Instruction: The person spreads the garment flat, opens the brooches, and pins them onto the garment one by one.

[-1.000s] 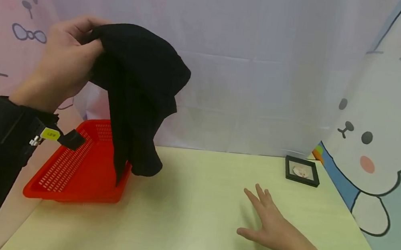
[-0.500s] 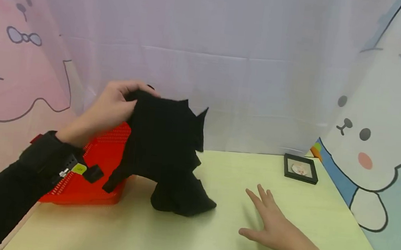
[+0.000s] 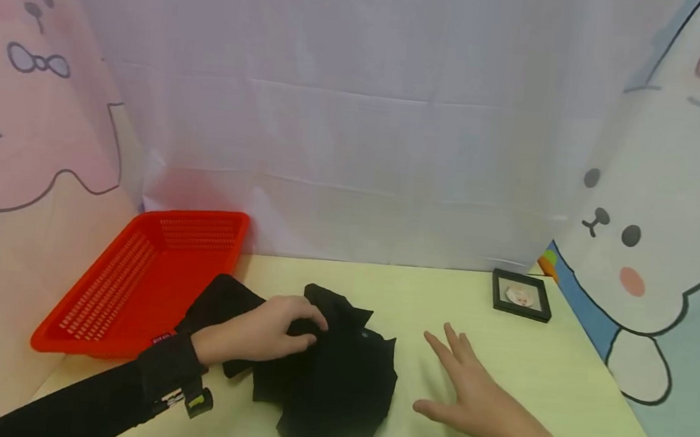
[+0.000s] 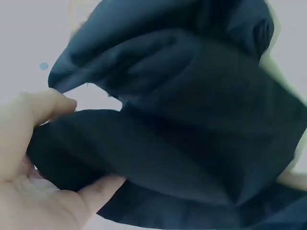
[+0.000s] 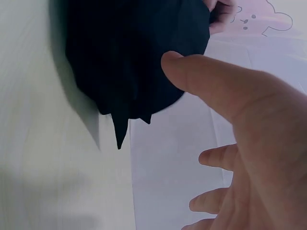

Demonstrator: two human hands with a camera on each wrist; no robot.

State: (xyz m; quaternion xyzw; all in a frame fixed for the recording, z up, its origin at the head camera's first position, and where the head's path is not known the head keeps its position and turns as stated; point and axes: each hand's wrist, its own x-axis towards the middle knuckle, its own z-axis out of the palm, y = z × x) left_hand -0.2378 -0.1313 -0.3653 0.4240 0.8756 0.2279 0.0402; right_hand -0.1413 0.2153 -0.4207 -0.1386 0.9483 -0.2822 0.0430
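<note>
A crumpled black garment [image 3: 329,371] lies in a heap on the pale green table [image 3: 562,380], just right of the red basket [image 3: 129,281]. My left hand [image 3: 273,327] grips a fold of the black garment [image 4: 192,129] near its top, thumb and fingers curled round the cloth. My right hand [image 3: 472,392] rests flat on the table to the right of the heap, fingers spread and straight, holding nothing. In the right wrist view the garment [image 5: 129,52] lies just beyond that hand's thumb [image 5: 201,76].
The red perforated basket sits at the table's back left against the wall. A small black framed picture [image 3: 521,295] lies at the back right. Cartoon curtain panels enclose the table on three sides.
My left hand has brought the black garment down from high above the basket and rightwards onto the table, where it now lies in a heap. The right hand has stayed put.
</note>
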